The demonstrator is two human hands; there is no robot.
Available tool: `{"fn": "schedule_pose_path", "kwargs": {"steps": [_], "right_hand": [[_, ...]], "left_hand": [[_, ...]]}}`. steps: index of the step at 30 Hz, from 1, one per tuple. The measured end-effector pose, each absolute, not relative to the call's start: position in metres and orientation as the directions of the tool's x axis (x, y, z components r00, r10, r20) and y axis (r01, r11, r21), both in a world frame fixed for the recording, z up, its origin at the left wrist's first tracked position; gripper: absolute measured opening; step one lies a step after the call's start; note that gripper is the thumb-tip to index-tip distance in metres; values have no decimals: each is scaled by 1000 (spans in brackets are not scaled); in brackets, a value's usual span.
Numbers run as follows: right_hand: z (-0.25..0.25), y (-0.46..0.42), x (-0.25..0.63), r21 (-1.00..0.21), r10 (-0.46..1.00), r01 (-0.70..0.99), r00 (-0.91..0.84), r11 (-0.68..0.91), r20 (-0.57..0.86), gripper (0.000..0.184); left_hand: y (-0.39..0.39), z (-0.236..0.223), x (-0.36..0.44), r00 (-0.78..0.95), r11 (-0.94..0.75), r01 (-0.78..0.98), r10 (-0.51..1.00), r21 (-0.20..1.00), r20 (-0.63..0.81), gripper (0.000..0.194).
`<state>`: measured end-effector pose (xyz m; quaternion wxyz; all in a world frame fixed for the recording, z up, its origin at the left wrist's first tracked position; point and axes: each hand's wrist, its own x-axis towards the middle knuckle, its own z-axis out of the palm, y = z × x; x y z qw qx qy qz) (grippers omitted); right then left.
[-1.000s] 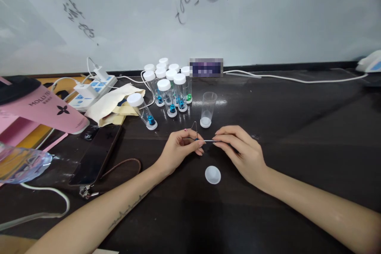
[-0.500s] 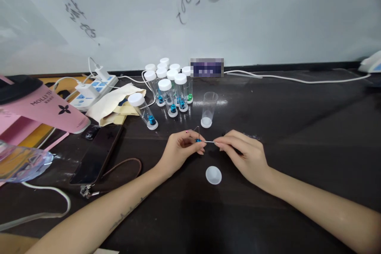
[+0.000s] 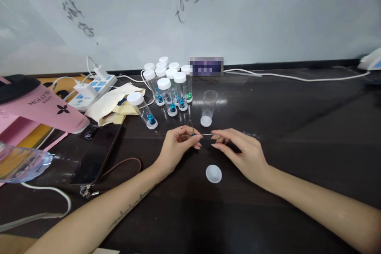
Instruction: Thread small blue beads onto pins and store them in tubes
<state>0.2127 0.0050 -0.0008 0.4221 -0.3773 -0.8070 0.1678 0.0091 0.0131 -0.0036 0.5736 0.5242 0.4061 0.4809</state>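
Your left hand [image 3: 177, 146] is clamped on a small blue piece [image 3: 193, 135], thumb and fingers pinching it, likely to keep it steady. It sits up over the tabletop [image 3: 282, 135], and a thin bent wire [image 3: 189, 122] pokes up from it. A white rod [image 3: 206, 135] runs across to your right hand [image 3: 247, 151]. There the thumb and pointing finger are apart, and you can't tell if that grip holds the rod's end. The open tube [image 3: 210, 105] stands just past your hands and the loose white cap [image 3: 213, 174] lies just before them, maybe so both are easy to reach. Count them: one blue piece, one rod, one open tube, one loose cap, and eleven capped tubes [image 3: 168, 94] that you can see.
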Motion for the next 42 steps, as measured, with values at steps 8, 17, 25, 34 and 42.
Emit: {"fn": "schedule_pose_path", "kwargs": {"steps": [8, 17, 25, 34, 42], "right_hand": [[0, 4, 215, -568, 718, 445, -344, 693, 605, 20], [5, 5, 214, -746, 845, 405, -330, 529, 421, 19], [2, 8, 214, -577, 774, 529, -308, 622, 553, 28], [-1, 5, 217, -334, 620, 585, -397, 739, 677, 36], [4, 5, 216, -335, 613, 581, -385, 742, 690, 19]], "left_hand": [[13, -2, 10, 225, 10, -138, 974, 990, 22, 17], [12, -3, 10, 283, -34, -55, 958, 998, 48, 17], [14, -2, 9, 229, 71, -130, 973, 989, -39, 17], [14, 0, 7, 257, 95, -141, 965, 985, -56, 18], [14, -4, 7, 311, 97, -168, 950, 981, -40, 19]]}}
